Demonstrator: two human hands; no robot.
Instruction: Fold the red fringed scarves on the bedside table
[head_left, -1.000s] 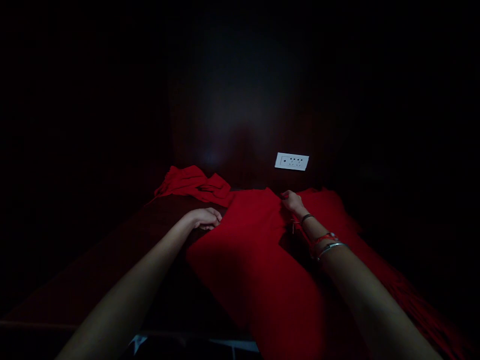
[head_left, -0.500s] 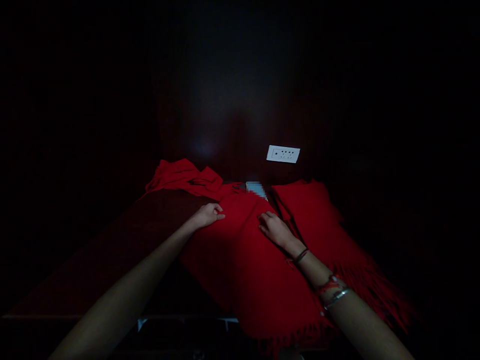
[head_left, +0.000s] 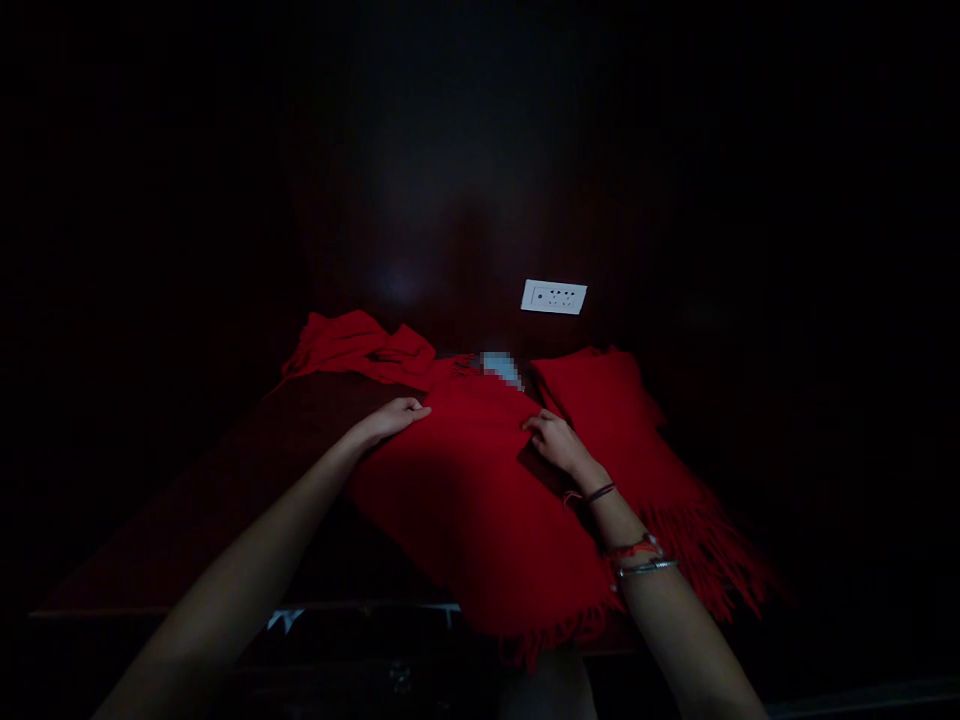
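Note:
A red fringed scarf (head_left: 495,500) lies lengthwise in front of me, its near end hanging over the table's front edge. My left hand (head_left: 394,415) is closed on the scarf's left edge, thumb on top and the other fingers partly hidden. On the opposite edge my right hand (head_left: 553,440) pinches the cloth with curled fingers. Between the two hands the fabric is spread fairly flat. To the right lies a folded red scarf (head_left: 600,390) with long fringe, close beside my right hand. At the back left, more red cloth (head_left: 360,345) is crumpled and joins the middle scarf's far end.
The dark table (head_left: 225,510) ends at a front edge below my forearms. A pale blue, pixelated flat object (head_left: 501,368) lies behind the middle scarf. A white socket plate (head_left: 554,297) is on the dark wall. The surroundings are very dim.
My hands have moved apart and the scarf between them is smoother, its lengthwise crease gone. The right hand's fingers have closed on the right edge. The view has shifted slightly.

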